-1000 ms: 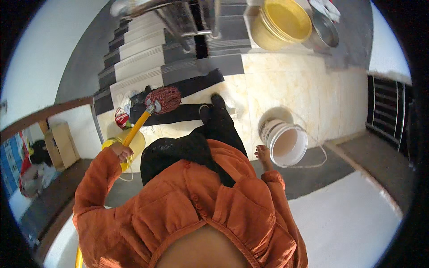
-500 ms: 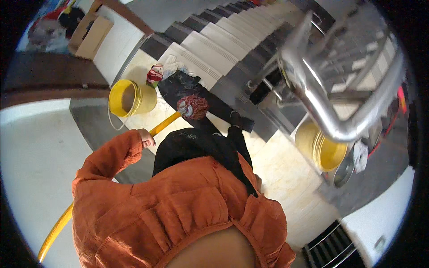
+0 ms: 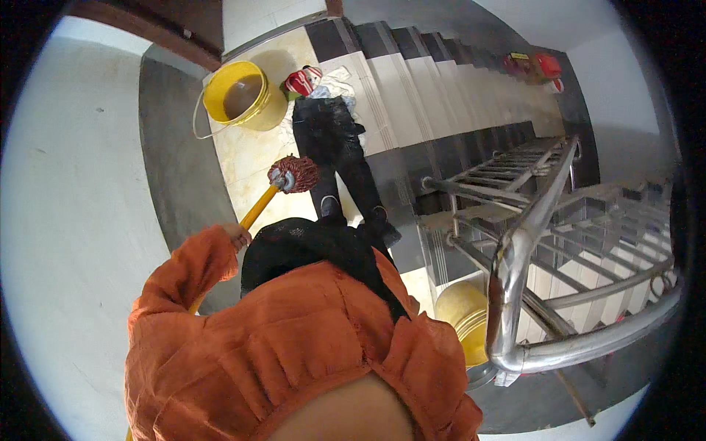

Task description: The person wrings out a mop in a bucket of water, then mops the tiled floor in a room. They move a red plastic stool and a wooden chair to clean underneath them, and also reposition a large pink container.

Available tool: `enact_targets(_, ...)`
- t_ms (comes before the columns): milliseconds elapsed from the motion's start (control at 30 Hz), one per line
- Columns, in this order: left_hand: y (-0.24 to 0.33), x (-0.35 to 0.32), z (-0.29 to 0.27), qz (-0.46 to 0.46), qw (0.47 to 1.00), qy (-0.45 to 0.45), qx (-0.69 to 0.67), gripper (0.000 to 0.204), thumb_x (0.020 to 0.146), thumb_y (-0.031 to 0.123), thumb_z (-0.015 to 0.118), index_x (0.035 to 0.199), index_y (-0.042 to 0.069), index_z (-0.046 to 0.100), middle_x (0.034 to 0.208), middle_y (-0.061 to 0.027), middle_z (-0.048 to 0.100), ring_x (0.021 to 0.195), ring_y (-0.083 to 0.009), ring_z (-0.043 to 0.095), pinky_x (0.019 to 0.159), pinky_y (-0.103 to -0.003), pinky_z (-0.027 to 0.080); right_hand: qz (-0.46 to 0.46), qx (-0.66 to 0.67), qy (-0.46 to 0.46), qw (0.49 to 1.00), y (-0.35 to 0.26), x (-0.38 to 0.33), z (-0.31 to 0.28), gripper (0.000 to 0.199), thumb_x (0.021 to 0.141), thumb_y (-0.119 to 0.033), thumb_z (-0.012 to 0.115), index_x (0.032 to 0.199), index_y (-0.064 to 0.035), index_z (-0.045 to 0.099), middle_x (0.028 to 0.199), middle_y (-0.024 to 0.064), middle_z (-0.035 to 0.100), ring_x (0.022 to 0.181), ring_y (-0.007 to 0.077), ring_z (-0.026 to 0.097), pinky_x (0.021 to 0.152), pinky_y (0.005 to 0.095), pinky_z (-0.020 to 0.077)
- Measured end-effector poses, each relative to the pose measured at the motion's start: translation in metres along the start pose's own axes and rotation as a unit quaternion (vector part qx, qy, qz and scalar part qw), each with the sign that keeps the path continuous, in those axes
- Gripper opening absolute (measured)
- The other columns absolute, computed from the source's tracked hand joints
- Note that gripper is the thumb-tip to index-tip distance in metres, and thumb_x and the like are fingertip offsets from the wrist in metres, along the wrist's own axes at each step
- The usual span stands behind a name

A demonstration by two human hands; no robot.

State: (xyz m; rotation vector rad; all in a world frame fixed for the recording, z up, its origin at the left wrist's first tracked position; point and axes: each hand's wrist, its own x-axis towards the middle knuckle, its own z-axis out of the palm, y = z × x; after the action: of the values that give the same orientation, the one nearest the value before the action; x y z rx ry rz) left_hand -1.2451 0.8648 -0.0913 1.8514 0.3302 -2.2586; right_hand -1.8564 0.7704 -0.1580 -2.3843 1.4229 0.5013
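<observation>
Left hand [image 3: 237, 237] closed round mop [image 3: 293, 175] handle; head on floor just short of the bucket [image 3: 243, 95]. Right hand hidden, cannot tell. Judged light, stiff shaft, soggy head; grip mid-shaft.

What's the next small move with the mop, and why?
Probably draw the mop head back along the pale floor tiles. The left hand grips the yellow handle, and the head rests on the tiles short of the yellow bucket. The right hand is hidden.

Stringy yarn mop head [image 3: 296, 173], glossy plastic yellow bucket [image 3: 243, 95]; polished metal railing [image 3: 529, 242], shiny tiled floor [image 3: 243, 158]
</observation>
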Motion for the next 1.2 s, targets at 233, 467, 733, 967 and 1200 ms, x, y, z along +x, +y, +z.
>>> enact_targets(233,-0.064,0.035,-0.061,0.010,1.000,0.007,0.000,0.013,0.073,0.012,0.055,0.062,0.008,0.049,0.048,-0.0016,0.041,0.036,-0.0149,0.039,0.036,-0.030,0.034,0.277,0.509,-0.012,0.815,-0.058,0.101,-0.049,0.024,0.082,-0.023,0.052,0.089,-0.0001,0.055,0.073,0.0076,0.057,0.058,0.0163,0.058,0.048,0.0259,0.0461)
enact_targets(467,-0.145,0.103,-0.115,0.008,0.995,0.101,-0.003,0.014,0.061,0.015,0.066,0.062,0.005,0.057,0.051,-0.0069,0.052,0.041,-0.0158,0.049,0.038,-0.031,0.035,0.149,0.463,0.008,0.874,-0.136,0.216,-0.067,0.023,0.085,-0.023,0.049,0.085,-0.0013,0.056,0.071,0.0066,0.057,0.055,0.0145,0.057,0.047,0.0245,0.0445)
enact_targets(733,-0.124,0.001,-0.115,0.032,0.940,0.288,0.180,0.038,0.065,0.022,0.065,0.098,0.005,0.057,0.088,-0.0162,0.062,0.082,-0.0285,0.061,0.069,-0.039,0.048,0.149,0.429,-0.045,0.890,-0.238,0.392,-0.139,0.028,0.086,-0.026,0.047,0.082,0.0008,0.054,0.064,0.0066,0.054,0.050,0.0148,0.054,0.040,0.0263,0.0416)
enact_targets(967,-0.145,-0.058,-0.101,0.096,0.884,0.414,0.195,0.018,0.072,0.015,0.058,0.087,0.005,0.056,0.086,-0.0145,0.060,0.084,-0.0280,0.059,0.069,-0.039,0.049,-0.162,0.336,-0.217,0.902,-0.414,0.465,-0.172,0.021,0.084,-0.020,0.052,0.087,-0.0002,0.056,0.073,0.0045,0.056,0.057,0.0111,0.053,0.046,0.0222,0.0413)
enact_targets(1200,-0.104,-0.071,-0.082,0.082,0.793,0.592,0.117,0.006,0.071,0.008,0.060,0.075,0.009,0.064,0.075,-0.0084,0.061,0.077,-0.0263,0.059,0.065,-0.035,0.049,-0.678,0.096,-0.417,0.597,-0.749,0.272,-0.247,0.040,0.077,-0.023,0.063,0.110,-0.0027,0.051,0.107,0.0122,0.054,0.098,0.0229,0.053,0.083,0.0318,0.0413)
